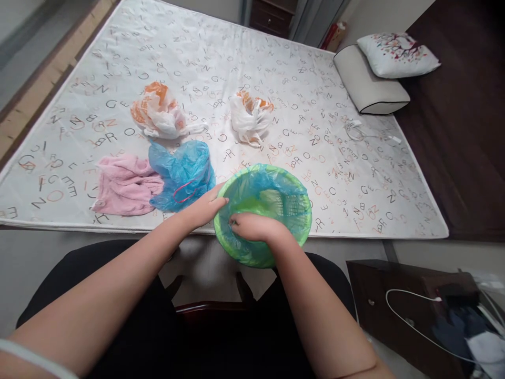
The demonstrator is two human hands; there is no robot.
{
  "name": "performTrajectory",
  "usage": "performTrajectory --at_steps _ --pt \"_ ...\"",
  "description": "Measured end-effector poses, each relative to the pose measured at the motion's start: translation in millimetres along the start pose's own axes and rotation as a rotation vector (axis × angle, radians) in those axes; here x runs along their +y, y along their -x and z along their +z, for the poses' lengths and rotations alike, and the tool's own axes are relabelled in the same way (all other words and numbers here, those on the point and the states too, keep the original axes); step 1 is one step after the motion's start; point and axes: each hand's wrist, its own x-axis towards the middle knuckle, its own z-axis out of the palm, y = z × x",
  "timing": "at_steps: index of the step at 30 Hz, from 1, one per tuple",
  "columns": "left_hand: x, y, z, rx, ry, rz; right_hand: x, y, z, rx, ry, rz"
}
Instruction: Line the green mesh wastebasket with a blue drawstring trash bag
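A green plastic basket [310,210] tilts at the near edge of the mattress, its mouth facing me. A thin blue plastic bag [284,181] lines its inside and folds over parts of the rim. My left hand [211,206] grips the basket's left rim, thumb on top and the other fingers hidden behind the wall. Inside the mouth, my right hand [256,226] is closed, its curled fingertips at the liner near the left wall. A crumpled blue bag [183,168] with a red strip lies left of the basket, against a folded pink cloth [126,184].
Two bunched white-and-orange plastic bags [160,113] lie farther back on the letter-printed mattress [221,47]. A cushion and a pillow [398,55] are stacked at the right. Below right stands a dark cabinet [379,295] with a white cable and other items on it.
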Motion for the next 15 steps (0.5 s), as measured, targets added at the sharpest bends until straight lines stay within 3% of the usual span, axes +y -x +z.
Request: performTrajectory --at_steps 4,6,8,12,15 --pt "-2 0 1.8 -0.008 0.008 0.009 16 -4 -12 0.499 -0.037 0.087" --pt "-3 -1 2.0 -0.013 0.013 0.006 21 -5 -16 0.636 -0.061 0.122" --pt "-4 -1 1.4 -0.011 0.011 -0.004 22 -5 -16 0.571 -0.096 0.11" --pt "-4 1 -0.8 0.0 -0.04 0.009 17 -4 -7 0.092 -0.057 0.09" --pt "-5 1 -1.3 0.015 -0.076 0.033 9 -2 -4 -0.067 0.004 0.078"
